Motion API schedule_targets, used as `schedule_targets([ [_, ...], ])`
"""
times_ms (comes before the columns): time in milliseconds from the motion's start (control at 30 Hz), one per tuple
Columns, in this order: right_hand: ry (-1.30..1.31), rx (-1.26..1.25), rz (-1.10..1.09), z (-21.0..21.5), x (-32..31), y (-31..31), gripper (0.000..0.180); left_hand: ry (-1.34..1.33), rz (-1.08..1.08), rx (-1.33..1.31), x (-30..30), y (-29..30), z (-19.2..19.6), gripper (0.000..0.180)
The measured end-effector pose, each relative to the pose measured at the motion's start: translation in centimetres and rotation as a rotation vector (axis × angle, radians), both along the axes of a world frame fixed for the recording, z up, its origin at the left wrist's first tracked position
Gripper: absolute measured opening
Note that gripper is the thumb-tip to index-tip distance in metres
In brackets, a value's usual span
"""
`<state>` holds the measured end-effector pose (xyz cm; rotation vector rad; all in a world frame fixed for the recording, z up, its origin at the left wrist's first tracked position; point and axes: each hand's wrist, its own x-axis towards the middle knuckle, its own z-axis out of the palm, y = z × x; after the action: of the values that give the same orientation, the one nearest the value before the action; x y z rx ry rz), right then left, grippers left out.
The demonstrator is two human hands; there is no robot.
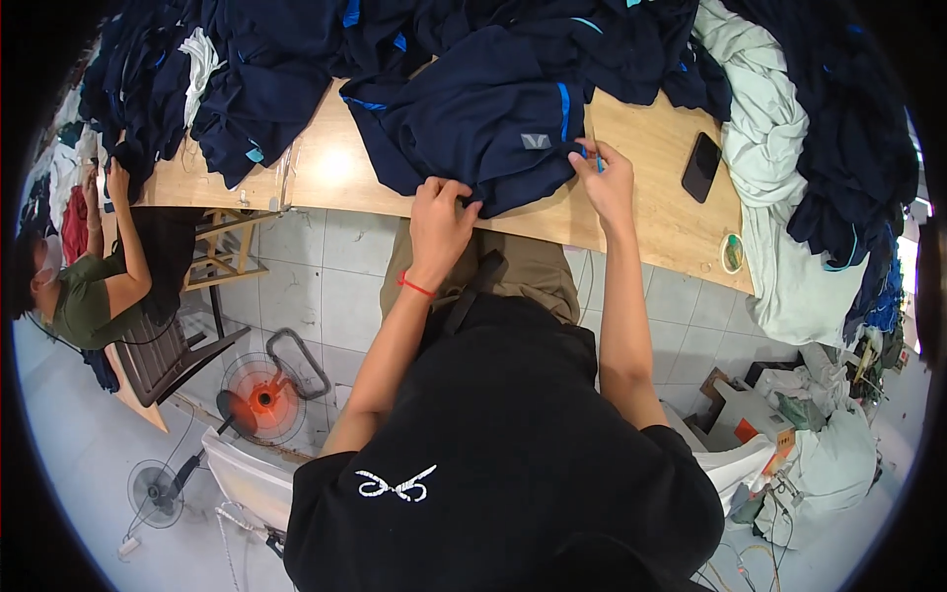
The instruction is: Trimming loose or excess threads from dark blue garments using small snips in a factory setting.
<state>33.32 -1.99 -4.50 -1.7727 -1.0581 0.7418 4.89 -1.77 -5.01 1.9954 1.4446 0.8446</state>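
A person seen from above, in a black T-shirt, works with bare hands on a navy garment (454, 128) spread at the near edge of a pale wooden tabletop (671, 232). The step in hand appears to be handling the garment's near edge. The next move seems to call for a firm hold by the left hand (442, 219) and a fine fingertip action by the right hand (606, 185).

The garment lies directly in front of both hands. The left hand is at its near edge, thumb and fingers closed on the cloth. The right hand is at its right edge, fingertips close together, touching it. A small blue bit (599, 165) shows there; whether the fingers are clamped on that or on the cloth cannot be told. Between the hands, toward the garment's right side, are a grey patch (535, 141) and a bright blue strip (564, 111).

Behind the garment is a heap of dark clothing (473, 22). To its right lie a black phone (701, 168) and, farther off, bundled pale cloth (764, 118). Well to its left sits a co-worker (94, 301).
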Motion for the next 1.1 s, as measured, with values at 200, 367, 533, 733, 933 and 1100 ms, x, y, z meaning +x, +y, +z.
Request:
schedule_targets([
  [200, 0.637, -0.045, -0.074, 4.2, -0.7, -4.2, 0.010, -1.064, 0.114, -0.804, -4.7, -0.7, -0.6, 0.015],
  [367, 1.343, 0.054, -0.070, 6.0, -1.4, -6.9, 0.009, -1.896, 0.079, -0.984, -10.0, 0.2, 1.5, 0.034],
  [533, 1.463, 0.074, 0.057, 8.1, -3.4, -6.5, 0.009, -1.937, -0.188, -0.860, -11.5, 2.9, 2.0, 0.036],
  [733, 1.276, 0.032, 0.125, 11.4, -6.0, -6.1, 0.027, -1.838, 0.072, -0.854, -11.3, 2.5, 1.9, 0.036],
  [933, 1.158, 0.012, 0.217, 10.7, -6.2, -6.4, 0.031, -1.769, 0.098, -0.874, -8.6, 1.2, 4.6, 0.036],
  [1100, 1.151, -0.009, 0.220, 11.2, -6.7, -6.3, 0.029, -1.705, -0.051, -0.766, -7.7, 0.4, 4.7, 0.034],
])
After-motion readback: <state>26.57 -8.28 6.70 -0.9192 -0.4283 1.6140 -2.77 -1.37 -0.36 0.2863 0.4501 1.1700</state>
